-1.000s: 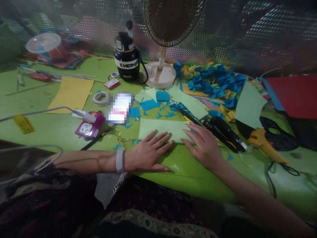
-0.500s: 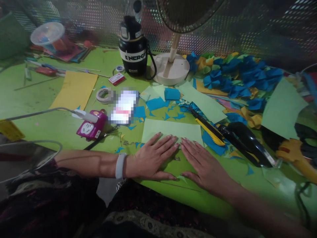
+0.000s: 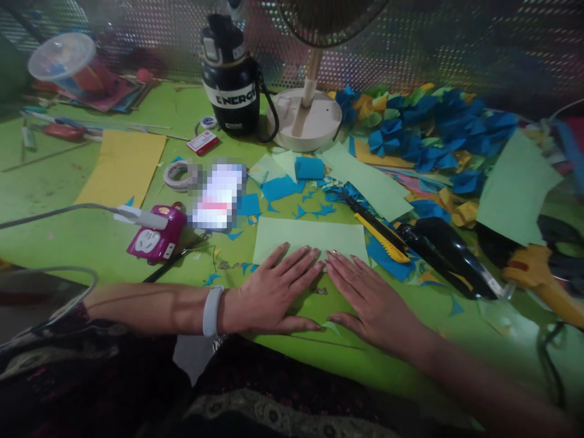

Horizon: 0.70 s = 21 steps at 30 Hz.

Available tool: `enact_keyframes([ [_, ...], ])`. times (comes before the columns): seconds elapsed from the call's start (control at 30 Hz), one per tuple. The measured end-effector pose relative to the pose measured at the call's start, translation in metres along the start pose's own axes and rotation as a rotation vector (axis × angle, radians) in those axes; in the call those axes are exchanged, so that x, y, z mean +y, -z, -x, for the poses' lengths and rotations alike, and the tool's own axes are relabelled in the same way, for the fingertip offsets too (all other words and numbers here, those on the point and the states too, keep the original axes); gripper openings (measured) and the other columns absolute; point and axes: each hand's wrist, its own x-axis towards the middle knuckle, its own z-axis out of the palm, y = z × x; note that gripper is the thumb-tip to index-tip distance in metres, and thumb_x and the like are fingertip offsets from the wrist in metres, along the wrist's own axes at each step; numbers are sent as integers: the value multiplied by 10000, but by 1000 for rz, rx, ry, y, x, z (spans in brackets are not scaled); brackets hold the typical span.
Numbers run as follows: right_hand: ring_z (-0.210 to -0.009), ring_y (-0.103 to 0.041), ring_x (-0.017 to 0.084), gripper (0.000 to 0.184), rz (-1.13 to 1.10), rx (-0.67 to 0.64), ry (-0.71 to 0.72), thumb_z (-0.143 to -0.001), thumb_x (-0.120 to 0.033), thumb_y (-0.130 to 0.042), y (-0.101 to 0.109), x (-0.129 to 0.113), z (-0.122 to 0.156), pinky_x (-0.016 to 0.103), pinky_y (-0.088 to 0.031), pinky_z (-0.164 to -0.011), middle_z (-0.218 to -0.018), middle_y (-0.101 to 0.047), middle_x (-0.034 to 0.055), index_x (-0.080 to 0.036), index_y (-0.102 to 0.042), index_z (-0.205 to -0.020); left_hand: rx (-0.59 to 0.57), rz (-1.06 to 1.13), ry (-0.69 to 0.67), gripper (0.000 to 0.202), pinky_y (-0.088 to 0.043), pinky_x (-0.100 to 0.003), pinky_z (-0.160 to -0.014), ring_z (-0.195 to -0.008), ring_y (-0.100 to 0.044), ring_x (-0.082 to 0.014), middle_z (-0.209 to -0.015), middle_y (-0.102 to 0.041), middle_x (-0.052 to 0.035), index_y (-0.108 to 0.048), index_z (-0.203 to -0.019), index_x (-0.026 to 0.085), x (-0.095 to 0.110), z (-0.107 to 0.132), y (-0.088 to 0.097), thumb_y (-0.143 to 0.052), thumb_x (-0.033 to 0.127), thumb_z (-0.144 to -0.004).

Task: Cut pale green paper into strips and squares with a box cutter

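Note:
A pale green paper rectangle (image 3: 310,236) lies on the green table in front of me. My left hand (image 3: 283,292) rests flat, its fingertips on the paper's lower edge. From the other side my right hand (image 3: 365,292) lies flat as well, fingertips on the same edge. The fingertips of both hands nearly meet, and the thumbs point toward each other on the tabletop. Neither hand grips anything. Just right of the paper is a yellow and black utility knife (image 3: 381,236), with blue paper (image 3: 387,258) partly beneath it. Black stapler-like tool (image 3: 451,258) sits beyond that.
At left are a purple plug adapter (image 3: 157,234) with a cable, a phone (image 3: 219,198), a tape roll (image 3: 179,175) and yellow paper (image 3: 121,167). Behind stand a black bottle (image 3: 230,91) and a fan (image 3: 303,118). Folded paper pieces (image 3: 438,134) pile up at back right.
The whole view has shifted slightly, so things appear a little further left. Both hands keep the same flat pose on the paper's edge.

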Motion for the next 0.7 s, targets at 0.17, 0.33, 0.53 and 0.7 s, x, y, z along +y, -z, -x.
enact_keyframes([
  [0.17, -1544, -350, 342, 889, -23, -40, -29, -1026, -604, -472, 2, -2, -1, 566, -409, -1214, -1645, -369, 220, -88, -144, -1671, 29, 6, -5, 986, -66, -527, -1307, -1608, -184, -323, -1714, -228, -181, -172, -1673, 89, -1, 2, -1, -221, 800, -992],
  [0.33, -1558, -316, 344, 900, -12, -77, -45, -1018, -616, -480, 3, -4, -2, 578, -379, -1228, -1644, -358, 240, -48, -193, -1654, 84, -7, -22, 985, -25, -505, -1308, -1597, -223, -322, -1703, -265, -179, -159, -1676, 86, -2, 3, -4, -248, 793, -996],
  [0.53, -1565, -302, 331, 875, -18, -113, -65, -1024, -618, -468, 4, -6, -4, 570, -371, -1237, -1648, -355, 239, -56, -229, -1650, 84, -22, -22, 1001, -65, -514, -1306, -1584, -258, -337, -1698, -278, -180, -121, -1685, 97, -2, 4, -5, -276, 800, -988],
  [0.7, -1563, -307, 334, 872, -18, -112, -66, -1020, -622, -477, 4, -6, -4, 574, -371, -1237, -1641, -374, 240, -54, -257, -1643, 80, -29, -33, 1003, -97, -527, -1301, -1579, -270, -343, -1695, -281, -185, -91, -1686, 93, -2, 4, -3, -297, 787, -993],
])
